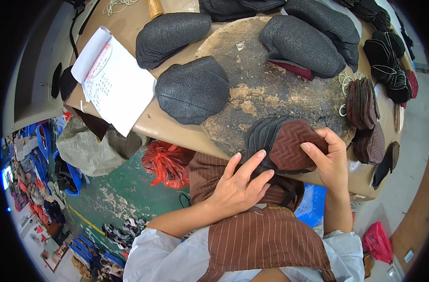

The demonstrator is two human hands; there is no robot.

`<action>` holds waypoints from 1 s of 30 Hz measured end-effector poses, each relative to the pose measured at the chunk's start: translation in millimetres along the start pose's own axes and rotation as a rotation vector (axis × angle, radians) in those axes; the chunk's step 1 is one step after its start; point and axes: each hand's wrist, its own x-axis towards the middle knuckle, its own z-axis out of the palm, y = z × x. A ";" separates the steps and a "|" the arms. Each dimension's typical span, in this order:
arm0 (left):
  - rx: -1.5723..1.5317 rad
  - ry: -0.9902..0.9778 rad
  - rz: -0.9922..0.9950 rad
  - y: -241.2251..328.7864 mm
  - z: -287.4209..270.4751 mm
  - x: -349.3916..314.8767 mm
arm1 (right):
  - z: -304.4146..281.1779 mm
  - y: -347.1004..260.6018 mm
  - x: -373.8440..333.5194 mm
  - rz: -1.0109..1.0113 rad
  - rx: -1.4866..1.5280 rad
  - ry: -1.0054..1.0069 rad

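Observation:
Near the table's front edge, my right hand grips a fanned stack of insoles, thumb on top and fingers around the right side. The uppermost piece is brown with a zigzag pattern; dark grey felt-like layers spread out to its left. My left hand lies beside the stack's lower left edge, fingers spread and a fingertip at the layers. Beneath the stack is a round, worn wooden block. A rounded dark grey stack rests on its left edge.
More dark grey stacks lie along the far side. String-tied brown bundles stand at the right. A paper pad lies on the left, near a wooden handle. A red plastic bag hangs below the table edge.

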 end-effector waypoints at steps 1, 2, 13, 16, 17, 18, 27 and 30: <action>0.023 0.015 0.013 -0.3 0.0 0.9 | 0.9 -0.6 -0.5 0.003 -0.007 0.003; 0.045 0.033 0.026 -0.7 0.5 2.3 | 1.3 -1.4 -0.6 0.005 -0.016 0.006; 0.313 -0.070 0.036 0.8 -4.9 5.8 | 3.9 0.5 -5.1 -0.026 -0.099 0.078; 0.324 -0.043 0.071 -3.0 -2.4 3.1 | 2.2 -0.1 -3.6 0.012 -0.094 0.063; 0.328 -0.040 0.089 -4.5 -3.2 4.5 | 1.4 -1.8 -3.6 0.023 -0.109 0.057; 0.332 -0.036 0.105 -5.8 -5.0 6.3 | 1.1 -2.9 -3.3 0.027 -0.122 0.060; 0.535 -0.103 0.313 -5.0 -17.9 28.3 | 2.1 -13.0 4.2 0.079 -0.221 0.044; 0.530 -0.286 0.338 -10.5 -23.5 58.7 | 2.2 -20.0 4.3 -0.018 -0.425 0.022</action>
